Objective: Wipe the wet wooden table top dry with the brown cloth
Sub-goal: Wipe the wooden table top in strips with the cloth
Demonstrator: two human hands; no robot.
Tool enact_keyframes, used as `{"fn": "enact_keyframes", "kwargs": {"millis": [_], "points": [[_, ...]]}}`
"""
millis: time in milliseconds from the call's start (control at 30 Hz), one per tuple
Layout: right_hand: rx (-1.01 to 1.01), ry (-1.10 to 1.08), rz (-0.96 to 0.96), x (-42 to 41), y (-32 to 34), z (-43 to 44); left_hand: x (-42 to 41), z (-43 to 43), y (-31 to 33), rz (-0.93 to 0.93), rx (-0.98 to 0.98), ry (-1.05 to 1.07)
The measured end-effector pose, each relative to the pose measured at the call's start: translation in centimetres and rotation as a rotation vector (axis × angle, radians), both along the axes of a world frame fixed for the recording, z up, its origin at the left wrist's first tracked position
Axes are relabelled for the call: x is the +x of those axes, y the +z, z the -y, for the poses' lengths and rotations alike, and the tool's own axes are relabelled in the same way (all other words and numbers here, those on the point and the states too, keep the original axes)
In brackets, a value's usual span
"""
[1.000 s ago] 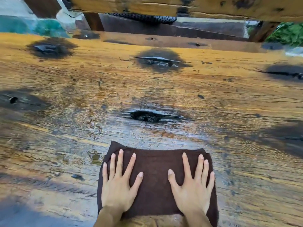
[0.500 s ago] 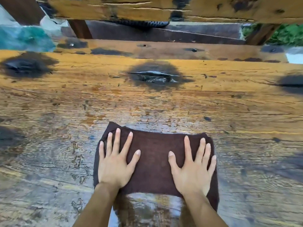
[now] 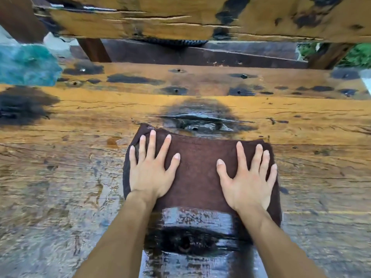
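Brown cloth (image 3: 197, 169) flat on wet tabletop (image 3: 60, 177) near far edge, left hand (image 3: 149, 171) and right hand (image 3: 248, 177) pressed open-palmed on it, fingers spread, grasping nothing

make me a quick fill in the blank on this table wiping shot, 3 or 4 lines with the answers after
1. Both hands, the left hand and the right hand, press flat on the ____ cloth.
2. The fingers of both hands are spread and point ____ from the person.
3. The cloth's far edge touches a dark ____ in the wooden table top.
4. The strip of wood nearer the person than the cloth looks shiny and ____.

Answers: brown; away; knot; wet
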State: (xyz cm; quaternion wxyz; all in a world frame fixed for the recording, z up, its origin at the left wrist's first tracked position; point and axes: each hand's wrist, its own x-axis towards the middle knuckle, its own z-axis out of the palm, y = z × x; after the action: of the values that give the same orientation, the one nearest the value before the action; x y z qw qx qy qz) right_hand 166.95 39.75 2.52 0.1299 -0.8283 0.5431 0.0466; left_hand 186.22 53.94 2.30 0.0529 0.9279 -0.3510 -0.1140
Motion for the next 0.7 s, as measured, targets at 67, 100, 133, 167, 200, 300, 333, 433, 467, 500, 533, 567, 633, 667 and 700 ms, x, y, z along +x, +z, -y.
{"fn": "enact_keyframes", "kwargs": {"millis": [67, 100, 133, 167, 200, 300, 333, 433, 467, 500, 533, 567, 633, 667, 700], "points": [[-0.012, 0.008, -0.003, 1.2, 0.0, 1.2, 1.3, 1.3, 0.1, -0.003, -0.002, -0.014], [-0.019, 0.013, 0.002, 1.8, 0.0, 1.9, 1.9, 1.9, 0.0, -0.002, -0.006, -0.023], [-0.023, 0.018, 0.007, 2.4, 0.1, 2.4, 2.4, 2.2, 0.1, 0.003, -0.011, -0.028], [-0.031, 0.025, 0.010, 2.9, 0.1, 3.1, 2.8, 2.7, 0.1, 0.009, -0.019, -0.034], [-0.035, 0.029, 0.010, 3.4, 0.2, 3.6, 3.2, 3.0, 0.0, 0.012, -0.025, -0.038], [-0.047, 0.028, 0.014, 4.7, 0.3, 5.0, 4.6, 4.8, 0.0, 0.018, -0.055, -0.041], [-0.049, 0.025, 0.020, 5.2, 0.3, 5.5, 5.2, 5.4, 0.1, 0.024, -0.059, -0.041], [-0.044, 0.035, 0.029, 6.8, 0.3, 7.2, 6.8, 7.1, -0.1, 0.047, -0.063, -0.049], [-0.050, 0.037, 0.030, 7.4, 0.2, 7.9, 7.2, 7.7, -0.2, 0.052, -0.067, -0.058], [-0.053, 0.039, 0.024, 7.8, 0.2, 8.4, 7.5, 8.0, -0.2, 0.052, -0.066, -0.062], [-0.061, 0.036, 0.026, 8.2, 0.2, 9.0, 7.8, 8.4, -0.2, 0.056, -0.070, -0.065], [-0.073, 0.030, 0.030, 8.9, 0.1, 9.6, 8.3, 9.0, -0.2, 0.063, -0.074, -0.067], [-0.088, 0.026, 0.026, 9.8, 0.0, 10.6, 9.2, 10.2, -0.2, 0.068, -0.080, -0.066], [-0.092, 0.027, 0.026, 10.1, 0.0, 10.9, 9.6, 10.7, -0.2, 0.073, -0.081, -0.069], [-0.095, 0.028, 0.027, 10.4, -0.1, 11.3, 10.0, 11.2, -0.2, 0.079, -0.082, -0.073]]}}
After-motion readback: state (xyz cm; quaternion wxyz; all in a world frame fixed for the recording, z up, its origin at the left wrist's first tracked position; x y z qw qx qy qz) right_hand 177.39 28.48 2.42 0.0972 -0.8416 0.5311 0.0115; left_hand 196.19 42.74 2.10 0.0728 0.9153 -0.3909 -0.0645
